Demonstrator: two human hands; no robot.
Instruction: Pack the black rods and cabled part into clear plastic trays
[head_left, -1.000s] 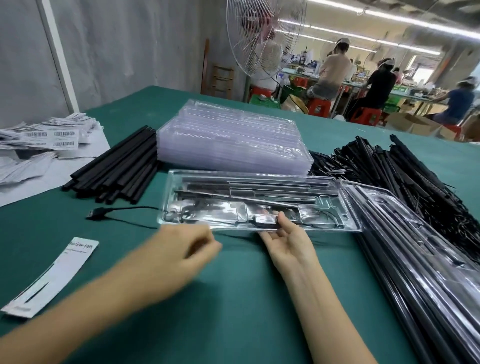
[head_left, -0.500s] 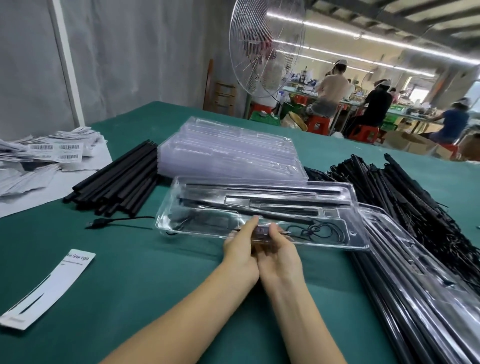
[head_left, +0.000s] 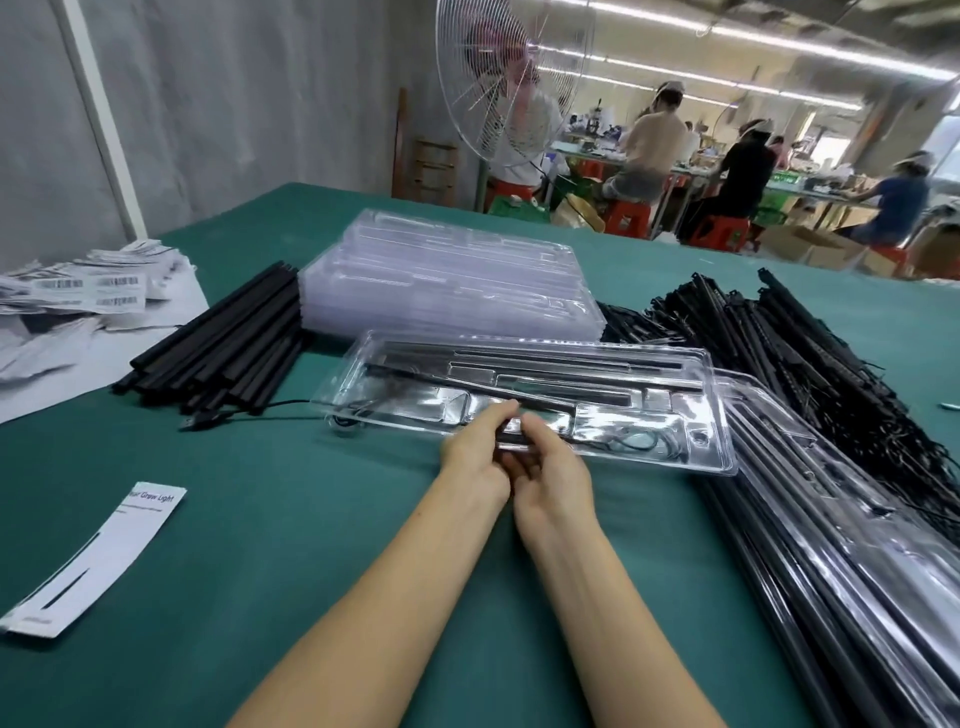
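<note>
Pinching the near rim of the clear tray (head_left: 719, 415), the left hand (head_left: 475, 457) and right hand (head_left: 553, 467) touch side by side, fingers curled over its edge. The tray lies on the green bench (head_left: 311, 571), its long axis running left to right across the hands. Black rods (head_left: 571, 358) lie along that axis in its far slots, and a coiled cable (head_left: 628, 444) sits just right of the right hand. A plug (head_left: 200, 420) trails out well to the left. Beyond the fingertips stands a stack of empty trays (head_left: 452, 286), with a bundle of loose rods (head_left: 223, 353) to its left. Filled trays (head_left: 857, 545) and tangled cabled parts (head_left: 831, 364) crowd the right. A printed card (head_left: 98, 556) lies left of the left forearm.
</note>
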